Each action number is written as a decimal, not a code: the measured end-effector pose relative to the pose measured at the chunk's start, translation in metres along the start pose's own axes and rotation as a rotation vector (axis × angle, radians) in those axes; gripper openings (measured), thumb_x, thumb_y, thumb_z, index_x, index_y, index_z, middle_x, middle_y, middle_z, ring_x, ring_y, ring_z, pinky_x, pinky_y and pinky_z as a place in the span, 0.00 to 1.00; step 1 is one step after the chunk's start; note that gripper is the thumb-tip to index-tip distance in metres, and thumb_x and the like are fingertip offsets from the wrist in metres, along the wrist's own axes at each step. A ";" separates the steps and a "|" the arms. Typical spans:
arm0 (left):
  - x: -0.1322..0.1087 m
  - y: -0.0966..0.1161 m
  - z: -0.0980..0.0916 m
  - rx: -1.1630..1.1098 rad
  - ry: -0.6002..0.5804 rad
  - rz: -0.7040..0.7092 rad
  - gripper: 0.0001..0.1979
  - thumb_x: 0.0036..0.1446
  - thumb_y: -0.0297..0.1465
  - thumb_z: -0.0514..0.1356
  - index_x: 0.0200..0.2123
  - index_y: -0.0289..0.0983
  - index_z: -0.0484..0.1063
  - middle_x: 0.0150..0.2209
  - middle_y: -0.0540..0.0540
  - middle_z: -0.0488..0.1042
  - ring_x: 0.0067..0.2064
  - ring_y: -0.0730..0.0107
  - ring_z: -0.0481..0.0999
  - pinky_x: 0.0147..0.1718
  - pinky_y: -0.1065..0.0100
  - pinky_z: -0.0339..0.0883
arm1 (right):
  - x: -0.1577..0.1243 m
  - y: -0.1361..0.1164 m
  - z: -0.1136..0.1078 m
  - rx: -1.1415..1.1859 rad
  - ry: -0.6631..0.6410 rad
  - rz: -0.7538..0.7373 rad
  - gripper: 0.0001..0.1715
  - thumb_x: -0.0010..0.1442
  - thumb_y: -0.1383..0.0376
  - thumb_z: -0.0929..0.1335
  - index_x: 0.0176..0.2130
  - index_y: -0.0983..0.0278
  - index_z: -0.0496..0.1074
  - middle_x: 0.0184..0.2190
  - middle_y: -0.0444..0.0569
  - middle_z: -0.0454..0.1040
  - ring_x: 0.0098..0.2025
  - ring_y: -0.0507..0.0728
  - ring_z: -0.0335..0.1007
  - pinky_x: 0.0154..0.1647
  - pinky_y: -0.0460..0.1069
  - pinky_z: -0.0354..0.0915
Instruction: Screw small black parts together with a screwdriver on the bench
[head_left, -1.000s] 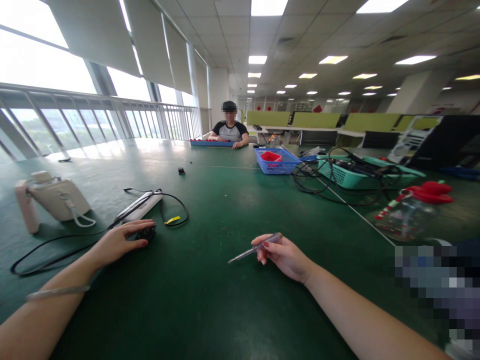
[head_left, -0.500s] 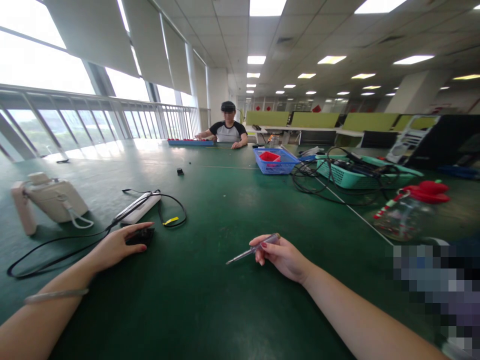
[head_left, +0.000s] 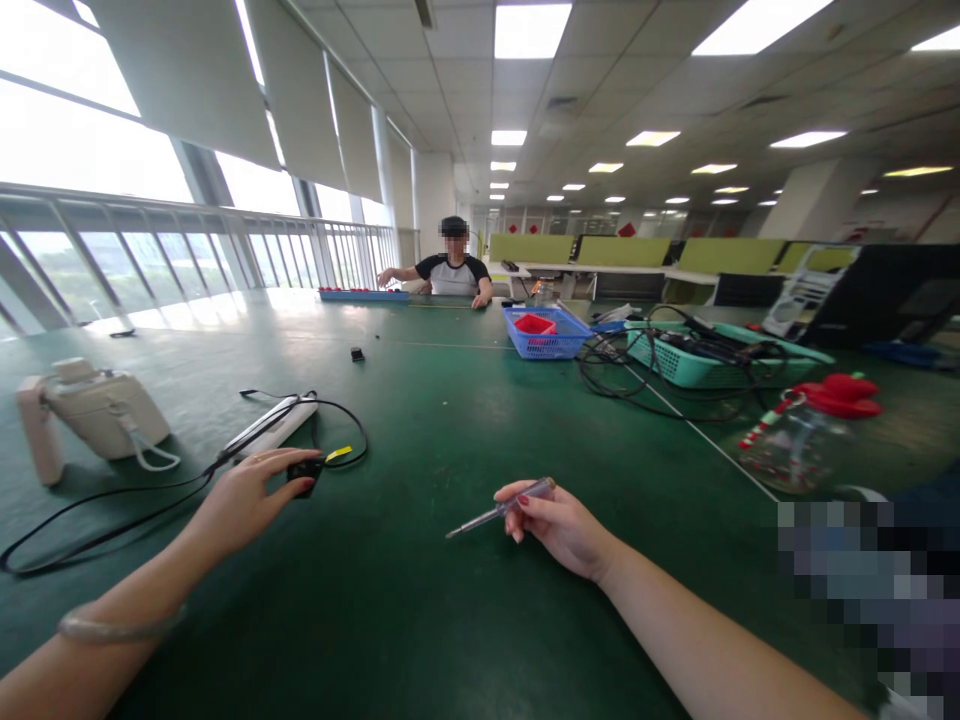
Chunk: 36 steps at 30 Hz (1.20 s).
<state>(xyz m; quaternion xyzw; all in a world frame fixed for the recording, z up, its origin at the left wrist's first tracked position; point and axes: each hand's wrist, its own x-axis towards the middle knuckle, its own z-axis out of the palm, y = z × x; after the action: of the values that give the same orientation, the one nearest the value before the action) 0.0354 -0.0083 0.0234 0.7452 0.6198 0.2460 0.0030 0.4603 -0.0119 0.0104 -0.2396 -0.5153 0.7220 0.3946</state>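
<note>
My left hand (head_left: 251, 497) is closed on a small black box-shaped object (head_left: 306, 473), pinched between thumb and fingers; its exact kind does not show. Close behind that hand lies a white power strip (head_left: 274, 425) with a black cable (head_left: 112, 493) looped around it and a yellow tag (head_left: 339, 453) on the loop. In my right hand (head_left: 559, 525) is a small screwdriver (head_left: 499, 510) with a clear purplish handle. Its thin metal shaft points left and slightly down, over the green tabletop (head_left: 405, 610).
A beige bottle (head_left: 112, 410) stands at left. Farther off lies a small black piece (head_left: 358, 354). A blue basket (head_left: 551, 345), a green basket (head_left: 675, 368) with cables and a glass jar with a red lid (head_left: 836, 395) are at right. A person (head_left: 452, 268) sits opposite beside a blue tray (head_left: 364, 296).
My left hand has lifted the black object off the table and brought it slightly right. The right hand keeps the screwdriver in nearly the same pose. The view has tilted up a little.
</note>
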 end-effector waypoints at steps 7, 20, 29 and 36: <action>0.021 0.131 0.024 -0.194 -0.235 0.385 0.21 0.58 0.29 0.55 0.55 0.46 0.69 0.53 0.45 0.73 0.55 0.59 0.70 0.57 0.57 0.63 | 0.002 0.002 -0.002 0.023 0.073 -0.101 0.13 0.57 0.58 0.71 0.38 0.66 0.76 0.24 0.47 0.73 0.27 0.53 0.67 0.31 0.49 0.62; 0.038 0.191 0.097 -0.349 -0.325 0.470 0.27 0.56 0.30 0.59 0.59 0.45 0.61 0.56 0.44 0.69 0.56 0.59 0.69 0.57 0.57 0.61 | -0.002 -0.008 -0.011 -0.287 0.521 -0.331 0.28 0.60 0.46 0.65 0.20 0.63 0.68 0.13 0.39 0.55 0.19 0.49 0.49 0.24 0.48 0.53; 0.048 0.179 0.102 -0.357 -0.271 0.451 0.20 0.52 0.36 0.64 0.49 0.41 0.72 0.45 0.45 0.76 0.50 0.59 0.71 0.53 0.58 0.63 | -0.019 -0.010 0.015 -1.005 0.317 -0.611 0.16 0.65 0.62 0.61 0.30 0.60 0.73 0.24 0.48 0.69 0.30 0.57 0.64 0.35 0.53 0.60; 0.046 0.179 0.105 -0.362 -0.198 0.430 0.18 0.50 0.36 0.65 0.46 0.41 0.75 0.43 0.46 0.77 0.49 0.59 0.71 0.53 0.59 0.62 | -0.023 -0.015 0.037 -1.432 0.155 -0.824 0.07 0.54 0.72 0.64 0.34 0.61 0.69 0.25 0.42 0.71 0.27 0.52 0.63 0.46 0.56 0.59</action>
<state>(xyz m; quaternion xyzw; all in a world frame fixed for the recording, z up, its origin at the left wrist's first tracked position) 0.2446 0.0247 0.0034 0.8672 0.3904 0.2735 0.1441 0.4503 -0.0487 0.0363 -0.2740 -0.8681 -0.0018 0.4139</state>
